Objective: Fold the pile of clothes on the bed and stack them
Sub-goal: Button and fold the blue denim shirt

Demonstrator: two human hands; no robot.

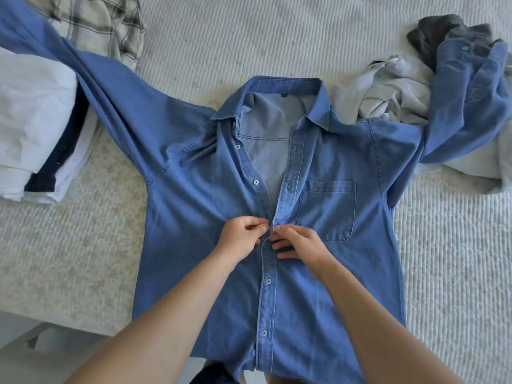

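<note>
The fingers (253, 221) of the left hand (241, 236) and of the right hand (299, 243) pinched the two front edges of the denim shirt (210, 217), which lay flat on the bed (83, 259). To button well, keep both edges aligned — push the button fully through. Folded clothes (36, 128) lay left; unfolded clothes (388, 98) under the right sleeve could hinder folding.

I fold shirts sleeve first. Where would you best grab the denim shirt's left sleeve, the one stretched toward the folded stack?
Probably mid-sleeve, pinching the shirt fabric from above: it lies flat and straight there, while its far end runs out of view past the folded stack.
</note>
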